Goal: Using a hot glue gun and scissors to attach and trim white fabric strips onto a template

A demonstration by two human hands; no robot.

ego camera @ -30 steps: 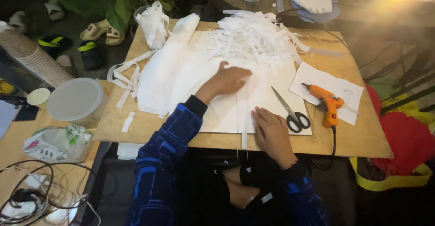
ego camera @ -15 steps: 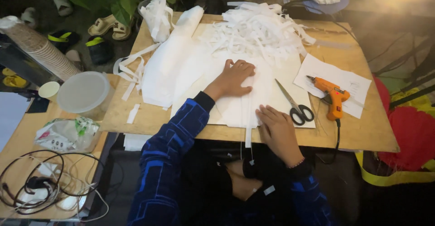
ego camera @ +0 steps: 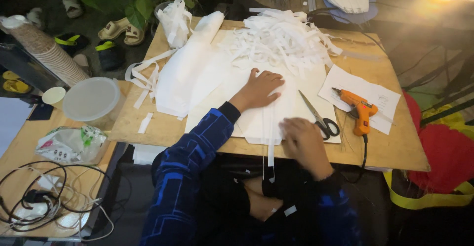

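Left hand point(ego camera: 261, 89) pressed flat, fingers spread, on thin white paper sheets point(ego camera: 276, 113) at wooden tabletop's point(ego camera: 395, 147) near edge, blurred right hand point(ego camera: 302, 136) resting half-curled beside long cut strips point(ego camera: 270, 142); probably light, floppy, tearable, best pinched at strip ends.

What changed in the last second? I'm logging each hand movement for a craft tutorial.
The left hand stays pressed flat on the white sheets. The right hand stays at the near edge by the hanging paper strip, now blurred with motion. Nothing was picked up or released. Scissors and orange glue gun lie where they were.
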